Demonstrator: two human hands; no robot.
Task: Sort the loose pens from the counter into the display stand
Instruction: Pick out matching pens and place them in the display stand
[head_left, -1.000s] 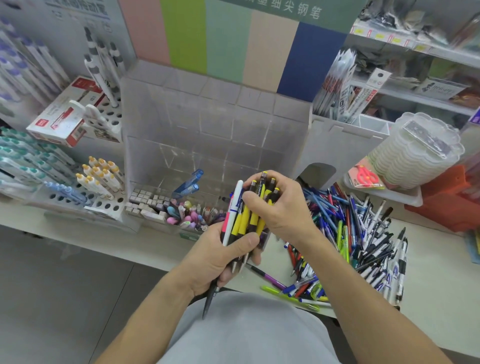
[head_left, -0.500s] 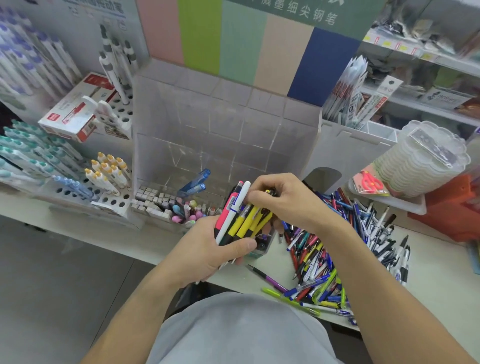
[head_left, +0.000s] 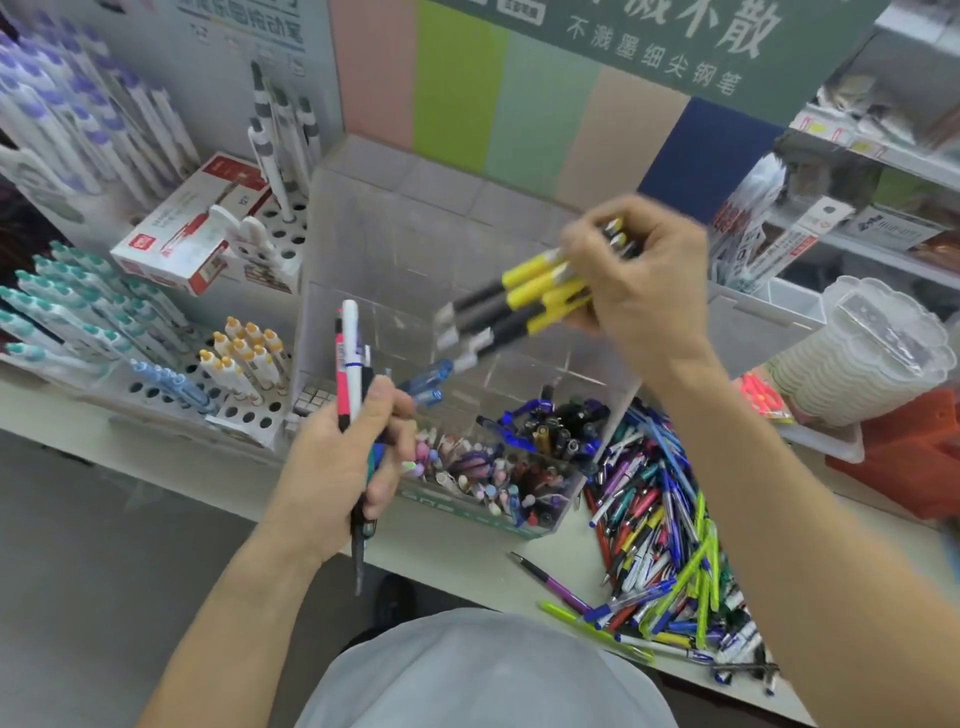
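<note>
- Loose pens (head_left: 660, 545) lie heaped on the smooth pale counter (head_left: 467, 551), slim plastic barrels in many colours; the heap's far-right edge is hidden by the right forearm
- The left hand (head_left: 340, 457) grips a few mixed pens (head_left: 349, 364) upright; their lower ends are covered by the fingers
- The clear acrylic display stand (head_left: 457, 270) has square compartments, its front row full
- The right hand (head_left: 641, 275) clamps a bundle of yellow-and-black pens (head_left: 519, 301) above the stand, tilted and blurred

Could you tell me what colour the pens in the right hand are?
Yellow and black pens, seen in the head view.
</note>
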